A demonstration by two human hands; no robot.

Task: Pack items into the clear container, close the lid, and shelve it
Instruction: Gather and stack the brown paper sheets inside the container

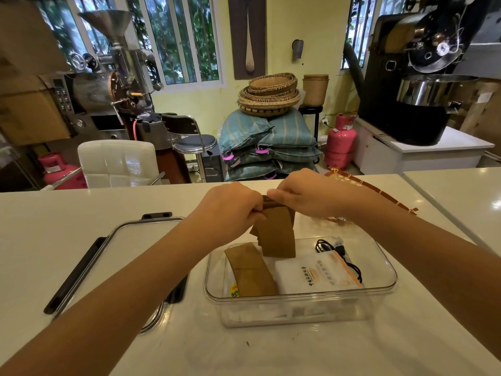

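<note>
both hands (pixel 230 206) (pixel 301 195), fingers clamped on brown sleeves (pixel 276 234), tops hidden, above clear container (pixel 379 290)

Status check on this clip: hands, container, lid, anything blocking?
Left hand and right hand both pinching brown paper sleeves above clear container. Lid off, lying left of it. Nothing blocking.

- We see stacked woven baskets (pixel 269 96) atop blue-green sacks (pixel 268 143).
- We see a pink gas cylinder (pixel 340 141) beside them.
- We see a white padded chair (pixel 118 164) behind the table (pixel 54 240).
</note>
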